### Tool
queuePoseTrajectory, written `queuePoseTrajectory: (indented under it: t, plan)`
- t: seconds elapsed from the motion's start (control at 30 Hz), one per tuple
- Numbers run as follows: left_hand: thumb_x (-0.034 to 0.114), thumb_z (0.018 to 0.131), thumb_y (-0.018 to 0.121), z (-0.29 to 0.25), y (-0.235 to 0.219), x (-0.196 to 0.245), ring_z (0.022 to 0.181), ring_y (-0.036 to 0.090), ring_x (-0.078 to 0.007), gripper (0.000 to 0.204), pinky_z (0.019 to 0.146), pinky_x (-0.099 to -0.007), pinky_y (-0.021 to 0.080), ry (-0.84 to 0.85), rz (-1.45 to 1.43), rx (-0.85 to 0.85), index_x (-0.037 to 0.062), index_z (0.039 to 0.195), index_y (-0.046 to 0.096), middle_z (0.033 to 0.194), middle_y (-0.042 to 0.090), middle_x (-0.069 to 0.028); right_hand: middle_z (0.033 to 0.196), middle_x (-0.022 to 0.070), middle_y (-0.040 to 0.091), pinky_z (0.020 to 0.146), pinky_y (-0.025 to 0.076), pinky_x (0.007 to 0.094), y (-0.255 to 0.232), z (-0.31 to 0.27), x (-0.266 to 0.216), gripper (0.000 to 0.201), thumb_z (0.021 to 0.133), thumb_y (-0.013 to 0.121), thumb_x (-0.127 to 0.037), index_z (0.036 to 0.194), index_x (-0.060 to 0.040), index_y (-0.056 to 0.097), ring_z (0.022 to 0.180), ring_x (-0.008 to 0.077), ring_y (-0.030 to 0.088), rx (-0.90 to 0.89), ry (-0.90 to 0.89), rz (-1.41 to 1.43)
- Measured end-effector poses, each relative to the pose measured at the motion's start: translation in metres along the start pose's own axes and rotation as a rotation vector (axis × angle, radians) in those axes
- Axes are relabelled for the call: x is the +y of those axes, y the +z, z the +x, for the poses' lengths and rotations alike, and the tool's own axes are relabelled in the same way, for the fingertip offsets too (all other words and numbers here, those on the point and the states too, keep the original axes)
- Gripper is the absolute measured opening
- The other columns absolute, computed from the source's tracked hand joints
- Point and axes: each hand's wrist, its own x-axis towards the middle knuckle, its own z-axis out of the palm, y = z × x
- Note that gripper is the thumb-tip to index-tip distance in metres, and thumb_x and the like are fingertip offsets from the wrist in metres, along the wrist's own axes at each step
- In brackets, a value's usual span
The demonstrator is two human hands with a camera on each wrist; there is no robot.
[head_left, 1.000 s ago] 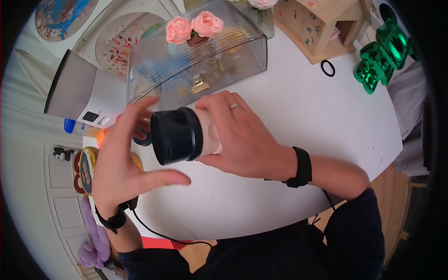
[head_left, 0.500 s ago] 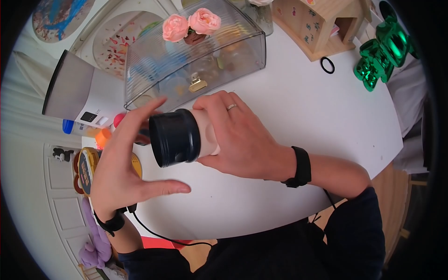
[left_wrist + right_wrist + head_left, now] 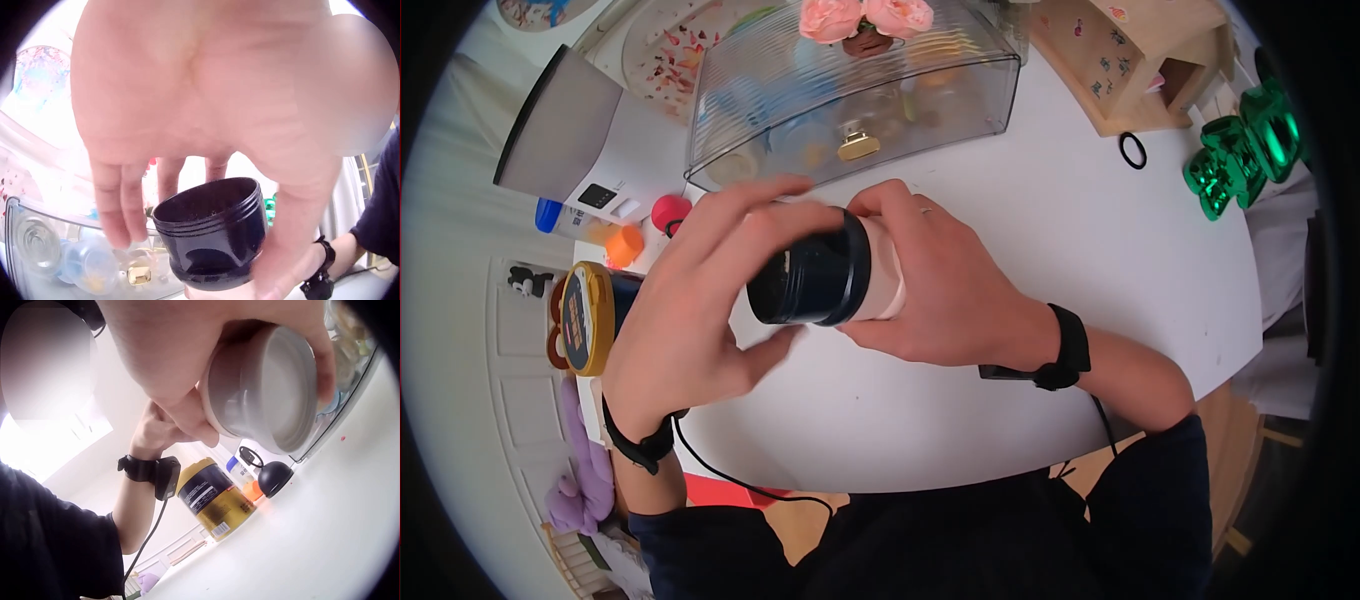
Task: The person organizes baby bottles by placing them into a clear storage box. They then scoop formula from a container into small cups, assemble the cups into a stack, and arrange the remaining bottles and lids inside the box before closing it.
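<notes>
My right hand (image 3: pixel 950 270) grips the pale pink body (image 3: pixel 886 270) of a bottle tilted on its side above the table. A dark navy, glossy collar (image 3: pixel 825 275) with an open mouth forms its left end; ridges run below the rim in the left wrist view. The bottle's whitish round base (image 3: pixel 289 394) faces the right wrist camera. Around the collar, my left hand (image 3: pixel 700 290) is spread in a curve, fingers above and thumb below. In the left wrist view a gap shows between the nearest fingers (image 3: pixel 115 206) and the collar, while the thumb overlaps its side.
A black domed lid with a loop (image 3: pixel 275 478) sits on the white table (image 3: pixel 1000 420), near a yellow canister (image 3: pixel 587 318) and an orange cap (image 3: pixel 624 244). Behind stand a clear storage box (image 3: pixel 950 110), a grey-white appliance (image 3: pixel 570 140), a wooden house (image 3: pixel 1100 60) and a shiny green figure (image 3: pixel 1230 160).
My left hand has come in from the left, its fingers now over the collar and its thumb drawn closer. The right hand and bottle have shifted slightly right and up in view.
</notes>
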Motion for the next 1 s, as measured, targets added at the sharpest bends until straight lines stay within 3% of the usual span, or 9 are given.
queuePoseTrajectory:
  t: [0.03,0.13,0.2,0.23,0.33,0.43,0.83,0.93,1.0]
  plan:
    - [0.012,0.063,0.093,0.0,0.0,0.005,0.122,0.063,-0.0328,0.072,0.1,-0.0412,0.051,-0.067,-0.088,0.02,0.0049,0.13,0.068,0.144,0.062,-0.0152,0.117,0.0202,0.063,0.098,0.054,0.0492,0.002,-0.001,0.002,0.069,0.073,0.09,-0.016,0.126,0.0038,0.05,0.115,0.0437,0.063,0.015,0.005,0.007]
    - [0.044,0.068,0.099,0.001,0.002,0.006,0.092,0.067,-0.0229,0.081,0.081,-0.0336,0.051,-0.317,-0.149,0.032,0.0014,0.129,0.068,0.114,0.071,-0.0138,0.12,0.0202,0.064,0.099,0.053,0.0493,0.003,-0.001,0.006,0.071,0.072,0.09,-0.015,0.127,0.0034,0.049,0.115,0.0445,0.063,0.01,0.019,-0.012]
    - [0.046,0.067,0.099,0.006,-0.003,0.008,0.078,0.066,-0.0203,0.082,0.073,-0.0314,0.051,-0.533,-0.092,-0.088,0.0004,0.128,0.069,0.094,0.072,-0.0103,0.118,0.0196,0.064,0.1,0.052,0.0489,0.003,-0.003,0.005,0.072,0.071,0.091,-0.013,0.128,0.0031,0.048,0.114,0.0437,0.063,-0.008,0.048,-0.02]
    - [0.041,0.067,0.099,0.008,0.002,0.009,0.066,0.064,-0.0183,0.078,0.066,-0.0291,0.05,-0.523,-0.046,-0.04,-0.0004,0.126,0.069,0.075,0.068,-0.006,0.117,0.0193,0.064,0.1,0.052,0.0486,0.003,-0.003,0.005,0.073,0.071,0.091,-0.013,0.128,0.0029,0.048,0.113,0.0433,0.063,-0.016,0.061,-0.024]
    - [0.034,0.068,0.097,0.002,0.006,0.005,0.071,0.067,-0.0192,0.073,0.07,-0.0298,0.053,-0.36,-0.042,-0.017,-0.0008,0.126,0.068,0.082,0.07,-0.0081,0.114,0.019,0.065,0.099,0.052,0.0481,0.005,-0.003,0.007,0.074,0.07,0.091,-0.012,0.129,0.0012,0.047,0.111,0.0414,0.064,0.054,-0.115,-0.162]
    - [0.03,0.068,0.096,-0.002,0.011,-0.002,0.074,0.069,-0.0202,0.072,0.073,-0.0307,0.054,-0.193,-0.083,0.051,-0.0012,0.126,0.068,0.088,0.072,-0.0096,0.111,0.0183,0.065,0.096,0.052,0.0479,0.006,-0.004,0.007,0.073,0.07,0.09,-0.012,0.128,0.001,0.048,0.108,0.04,0.064,0.064,-0.084,-0.159]
    - [0.027,0.068,0.095,-0.012,0.009,-0.008,0.089,0.065,-0.0271,0.073,0.082,-0.0345,0.055,-0.228,0.038,-0.042,0.0038,0.132,0.069,0.11,0.072,-0.0114,0.106,0.0231,0.069,0.092,0.054,0.0475,0.011,-0.008,0.015,0.072,0.076,0.092,-0.021,0.13,0.002,0.05,0.104,0.0415,0.069,-0.096,-0.052,-0.136]
    - [0.024,0.067,0.094,-0.01,0.005,-0.012,0.096,0.065,-0.0289,0.072,0.087,-0.0363,0.055,-0.183,0.076,-0.049,0.0048,0.133,0.07,0.111,0.07,-0.0124,0.133,0.0232,0.067,0.108,0.05,0.0511,0.008,-0.009,0.013,0.075,0.082,0.092,-0.025,0.139,0.0,0.049,0.127,0.0453,0.063,-0.159,0.049,-0.13]
    - [0.02,0.068,0.092,-0.005,0.003,-0.006,0.107,0.065,-0.0318,0.074,0.095,-0.0388,0.054,-0.176,0.053,-0.082,0.0058,0.137,0.069,0.116,0.067,-0.0131,0.119,0.0248,0.069,0.1,0.053,0.0493,0.01,-0.008,0.017,0.075,0.079,0.091,-0.024,0.136,0.0027,0.05,0.116,0.044,0.067,-0.086,-0.03,-0.153]
